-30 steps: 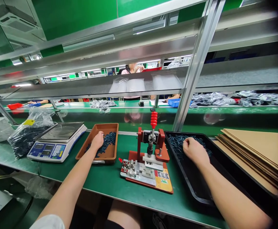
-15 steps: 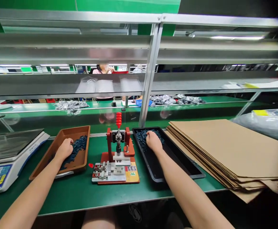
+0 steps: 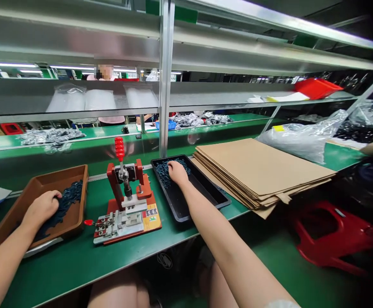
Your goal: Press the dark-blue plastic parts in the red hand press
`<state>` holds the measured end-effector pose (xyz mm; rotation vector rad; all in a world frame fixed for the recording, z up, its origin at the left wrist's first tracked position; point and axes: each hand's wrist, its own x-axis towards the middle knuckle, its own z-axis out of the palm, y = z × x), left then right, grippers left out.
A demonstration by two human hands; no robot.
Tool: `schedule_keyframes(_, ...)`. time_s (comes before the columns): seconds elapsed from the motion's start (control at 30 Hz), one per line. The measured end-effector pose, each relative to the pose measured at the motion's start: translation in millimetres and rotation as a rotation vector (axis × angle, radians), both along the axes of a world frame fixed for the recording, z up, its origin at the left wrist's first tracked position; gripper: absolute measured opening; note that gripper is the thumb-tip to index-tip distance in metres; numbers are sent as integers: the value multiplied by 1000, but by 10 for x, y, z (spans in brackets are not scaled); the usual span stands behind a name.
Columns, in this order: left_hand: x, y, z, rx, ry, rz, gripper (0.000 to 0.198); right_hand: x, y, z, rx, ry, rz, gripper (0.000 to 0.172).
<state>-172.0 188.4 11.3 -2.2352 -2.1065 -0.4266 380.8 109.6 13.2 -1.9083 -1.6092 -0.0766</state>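
Facing green workbench (image 3: 64, 265), steel shelving (image 3: 77, 38) above, red stool (image 3: 330, 235) beside

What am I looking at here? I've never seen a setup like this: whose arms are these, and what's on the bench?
This single view comes from a camera worn on a person's head, looking down at their own arms over a green workbench. The left hand rests on small dark blue parts in a brown tray. The right hand is on similar parts in a black tray. It's hard to tell whether either hand grips any. Between the trays stands a red hand press, and stacked cardboard sheets lie to the right.
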Motion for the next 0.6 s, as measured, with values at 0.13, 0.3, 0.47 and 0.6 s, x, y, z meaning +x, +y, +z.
schedule_keyframes(0.13,70,-45,69,-18,25,44,29,1,-18,38,28,18,-56,30)
schedule_keyframes(0.3,130,-108,127,-44,26,55,36,-7,-36,38,-23,22,-59,35)
schedule_keyframes(0.47,116,-105,121,-37,35,74,45,-9,-36,31,-63,-5,-51,38)
schedule_keyframes(0.6,86,-70,85,-11,26,102,47,-26,-53,58,-105,-39,-52,40)
